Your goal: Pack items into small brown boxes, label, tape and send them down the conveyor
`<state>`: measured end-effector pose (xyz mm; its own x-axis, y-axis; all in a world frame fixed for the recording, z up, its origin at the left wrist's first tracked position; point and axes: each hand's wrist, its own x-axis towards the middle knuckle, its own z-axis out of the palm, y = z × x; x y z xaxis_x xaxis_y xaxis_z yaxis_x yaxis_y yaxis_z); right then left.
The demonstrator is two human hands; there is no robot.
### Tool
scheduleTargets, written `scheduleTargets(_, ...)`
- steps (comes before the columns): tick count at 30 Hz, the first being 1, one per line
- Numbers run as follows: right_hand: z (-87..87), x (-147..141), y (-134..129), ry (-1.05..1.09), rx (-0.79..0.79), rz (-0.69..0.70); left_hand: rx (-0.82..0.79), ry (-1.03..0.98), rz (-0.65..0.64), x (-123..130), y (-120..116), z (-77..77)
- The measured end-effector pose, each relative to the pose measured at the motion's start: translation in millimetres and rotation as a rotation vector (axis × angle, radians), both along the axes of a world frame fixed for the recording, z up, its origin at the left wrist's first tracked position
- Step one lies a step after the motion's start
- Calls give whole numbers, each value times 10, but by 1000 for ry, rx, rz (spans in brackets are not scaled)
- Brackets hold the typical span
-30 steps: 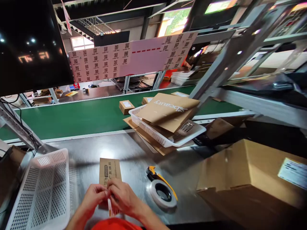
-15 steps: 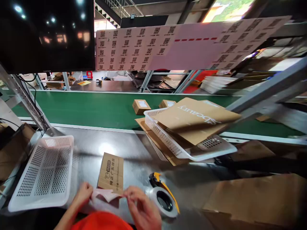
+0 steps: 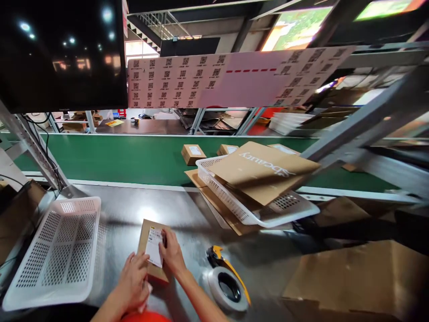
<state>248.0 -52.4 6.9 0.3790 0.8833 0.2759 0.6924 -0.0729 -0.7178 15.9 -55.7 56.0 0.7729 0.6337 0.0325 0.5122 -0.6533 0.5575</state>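
A small cardboard box [image 3: 142, 235] lies on the metal table in front of me, with a white shipping label [image 3: 154, 246] on its top face. My right hand [image 3: 172, 252] rests on the label's right edge, fingers bent and slightly apart. At the box's lower left is my left hand [image 3: 132, 279], its fingertips at the label's lower left corner. A crumpled pale piece of paper [image 3: 145, 295] shows under the left palm, held by the curled fingers. To the right, a tape dispenser [image 3: 229, 290] with a yellow frame and a big clear roll lies on its side.
An upright-lying white plastic basket [image 3: 60, 250] stands at left. At the back right, another white basket [image 3: 234, 203] carries flat cardboard mailers [image 3: 261, 167]. Behind runs a green conveyor belt [image 3: 100, 154] with two small boxes [image 3: 193, 154]. A large carton [image 3: 342, 277] sits at lower right.
The pale sheet held between both hands is now crumpled under the left hand. The label now lies on the box, covering its printed face. Both hands have moved onto the box.
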Motion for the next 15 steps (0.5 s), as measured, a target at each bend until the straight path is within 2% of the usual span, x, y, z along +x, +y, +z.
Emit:
scheduleTargets(3, -68, -42, -82, -155, -68, 36, -49, 59, -19, 227, 42, -110)
scheduleTargets(6, -58, -60, -162, -266, -148, 279, 27, 87, 16, 144, -1, -342)
scheduleTargets(8, -19, -55, -151, -323, -230, 415, 103, 40, -13, 17, -24, -445)
scheduleTargets(10, 36, -30, -43, -371, -321, 417, 144, -18, -53, -68, -18, -464)
scheduleTargets(12, 99, 12, 132, -404, -398, 347, 132, -81, -49, -83, 4, -431)
scheduleTargets(15, 181, 28, 286, -443, -467, 254, 19, -212, 7, -83, 16, -392)
